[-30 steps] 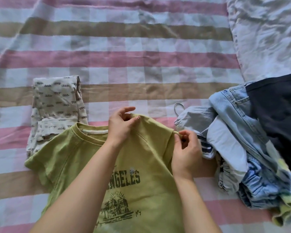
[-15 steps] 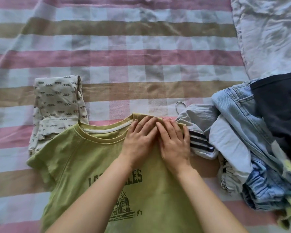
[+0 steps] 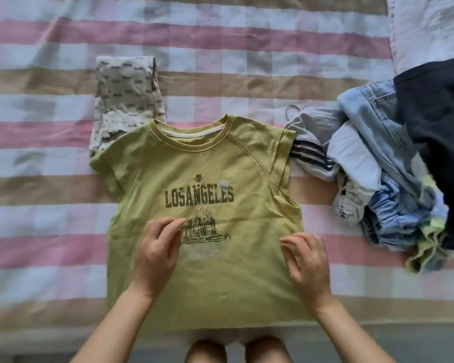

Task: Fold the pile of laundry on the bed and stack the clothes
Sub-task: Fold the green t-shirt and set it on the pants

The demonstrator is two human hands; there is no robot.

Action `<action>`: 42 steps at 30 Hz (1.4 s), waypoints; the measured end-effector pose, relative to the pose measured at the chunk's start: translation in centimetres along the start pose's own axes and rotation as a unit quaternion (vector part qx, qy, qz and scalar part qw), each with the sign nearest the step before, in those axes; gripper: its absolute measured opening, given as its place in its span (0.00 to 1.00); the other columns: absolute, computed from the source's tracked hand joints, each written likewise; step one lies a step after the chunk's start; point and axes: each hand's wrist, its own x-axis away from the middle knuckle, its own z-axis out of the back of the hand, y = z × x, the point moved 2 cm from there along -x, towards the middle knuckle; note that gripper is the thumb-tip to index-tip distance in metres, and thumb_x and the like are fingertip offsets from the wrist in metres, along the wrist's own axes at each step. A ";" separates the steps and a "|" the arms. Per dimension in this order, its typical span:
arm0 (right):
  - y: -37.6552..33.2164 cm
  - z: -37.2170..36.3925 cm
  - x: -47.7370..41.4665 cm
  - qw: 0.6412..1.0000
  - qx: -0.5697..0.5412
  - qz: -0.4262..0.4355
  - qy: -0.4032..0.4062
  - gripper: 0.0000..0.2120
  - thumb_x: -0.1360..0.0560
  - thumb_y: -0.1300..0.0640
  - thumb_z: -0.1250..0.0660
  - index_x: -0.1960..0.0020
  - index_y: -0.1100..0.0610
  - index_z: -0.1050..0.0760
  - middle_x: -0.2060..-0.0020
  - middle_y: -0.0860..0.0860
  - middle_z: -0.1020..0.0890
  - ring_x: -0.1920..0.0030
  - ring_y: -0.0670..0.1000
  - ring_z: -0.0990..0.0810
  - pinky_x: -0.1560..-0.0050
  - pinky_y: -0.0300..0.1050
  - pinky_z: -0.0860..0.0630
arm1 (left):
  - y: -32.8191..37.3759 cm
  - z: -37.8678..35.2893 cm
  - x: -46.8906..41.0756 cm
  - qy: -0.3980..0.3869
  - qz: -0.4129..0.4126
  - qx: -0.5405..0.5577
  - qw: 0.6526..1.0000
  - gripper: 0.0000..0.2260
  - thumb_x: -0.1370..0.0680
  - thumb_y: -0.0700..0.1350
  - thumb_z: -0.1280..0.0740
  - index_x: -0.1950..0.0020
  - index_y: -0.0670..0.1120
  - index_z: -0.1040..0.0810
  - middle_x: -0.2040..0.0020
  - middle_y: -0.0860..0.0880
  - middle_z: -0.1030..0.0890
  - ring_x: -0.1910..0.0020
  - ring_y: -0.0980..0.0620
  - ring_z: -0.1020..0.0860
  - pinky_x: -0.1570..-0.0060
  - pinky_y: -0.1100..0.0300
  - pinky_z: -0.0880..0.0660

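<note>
A green T-shirt (image 3: 210,163) printed LOS ANGELES lies flat, front up, on the checked bedsheet (image 3: 220,61), its right sleeve tucked in. My left hand (image 3: 157,251) rests over the lower chest, fingers loosely apart, holding nothing. My right hand (image 3: 308,260) hovers at the shirt's lower right, fingers curled and apart, empty. A folded cream patterned garment (image 3: 126,93) lies behind the shirt's left shoulder. The unfolded pile (image 3: 393,163) of denim, striped and dark clothes sits to the right.
A crumpled white pillow or duvet (image 3: 430,27) lies at the far right corner. The bed's near edge (image 3: 63,336) runs just below the shirt's hem, with my knees (image 3: 236,349) beneath it.
Both hands have slid down from the shirt's right shoulder to its lower half. The sleeve they pressed stays folded in. The view has shifted toward me, showing the whole shirt.
</note>
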 end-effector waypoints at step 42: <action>5.1 5.7 9.6 0.919 -0.237 -0.273 -0.156 0.09 0.30 0.73 0.33 0.57 0.61 0.20 0.68 0.38 0.17 0.65 0.36 0.22 0.59 0.25 0.28 | -7.6 6.6 17.1 0.041 0.365 0.332 0.869 0.07 0.24 0.34 0.37 0.58 0.45 0.23 0.67 0.60 0.19 0.65 0.65 0.24 0.59 0.75 0.28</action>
